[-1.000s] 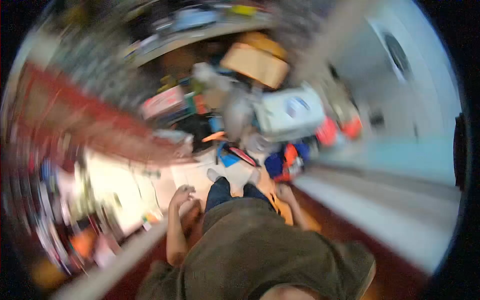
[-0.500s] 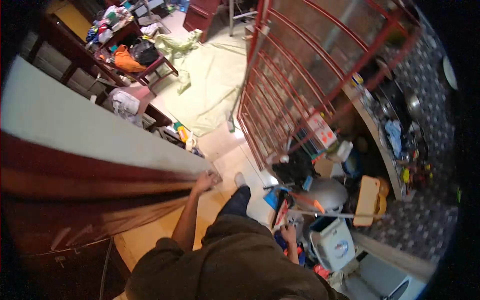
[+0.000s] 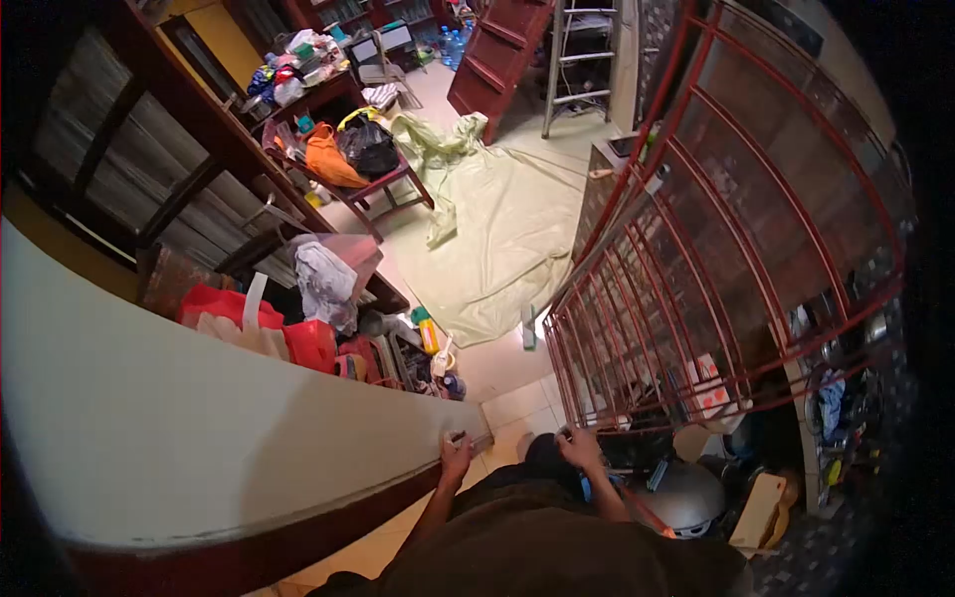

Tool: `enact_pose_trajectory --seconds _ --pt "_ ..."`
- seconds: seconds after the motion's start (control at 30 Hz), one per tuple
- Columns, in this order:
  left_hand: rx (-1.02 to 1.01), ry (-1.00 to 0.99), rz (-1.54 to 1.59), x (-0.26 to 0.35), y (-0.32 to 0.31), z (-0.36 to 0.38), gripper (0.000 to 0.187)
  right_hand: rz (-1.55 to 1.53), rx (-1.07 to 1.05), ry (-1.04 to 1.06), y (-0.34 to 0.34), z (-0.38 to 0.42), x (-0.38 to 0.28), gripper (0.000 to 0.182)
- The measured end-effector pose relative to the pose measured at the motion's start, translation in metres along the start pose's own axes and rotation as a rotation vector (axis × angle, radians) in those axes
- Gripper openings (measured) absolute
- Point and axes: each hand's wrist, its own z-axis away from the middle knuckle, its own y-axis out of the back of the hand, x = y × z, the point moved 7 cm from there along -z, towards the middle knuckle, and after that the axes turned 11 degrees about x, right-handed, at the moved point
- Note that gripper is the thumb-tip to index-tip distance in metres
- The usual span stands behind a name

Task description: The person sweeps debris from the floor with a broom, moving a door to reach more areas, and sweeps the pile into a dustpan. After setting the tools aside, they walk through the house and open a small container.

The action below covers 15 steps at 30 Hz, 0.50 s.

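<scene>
At the end of the pale partition wall (image 3: 328, 438), my left hand (image 3: 457, 458) is raised with its fingers curled; a small dark thing shows at the fingertips, too small to name. Beside the lower near corner of the red metal gate (image 3: 696, 239), my right hand (image 3: 580, 448) has its fingers bent together. What that hand holds, if anything, is hidden. The gate's bars rise up and to the right of it.
A pale green sheet (image 3: 497, 239) covers the floor ahead. A chair (image 3: 403, 184) carries orange and black bags. Behind stands a metal ladder (image 3: 581, 99). Red bags (image 3: 310, 345) lie beyond the wall. A large grey pot (image 3: 681, 497) and a cutting board (image 3: 758, 512) are at lower right.
The view has shifted forward, showing more of the room beyond the wall. My right hand has moved up from the cluttered items to the gate's lower corner. My left hand stays by the wall's end.
</scene>
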Motion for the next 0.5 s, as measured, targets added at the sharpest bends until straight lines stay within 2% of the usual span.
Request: enact_pose_trajectory --seconds 0.1,0.13,0.37,0.5 --pt "-0.015 0.004 0.017 0.015 -0.001 0.008 0.036 0.007 0.021 0.144 -0.025 -0.053 0.012 0.022" --pt "0.036 -0.014 -0.095 0.032 0.002 0.015 0.035 -0.018 -0.044 0.105 -0.031 -0.068 0.011 0.022" --pt "0.093 0.133 -0.01 0.007 -0.009 -0.014 0.034 0.185 -0.2 0.221 -0.062 -0.154 -0.044 0.024" --pt "0.048 0.199 0.189 0.053 -0.032 -0.036 0.029 0.064 -0.431 0.306 -0.101 -0.207 -0.076 0.024"
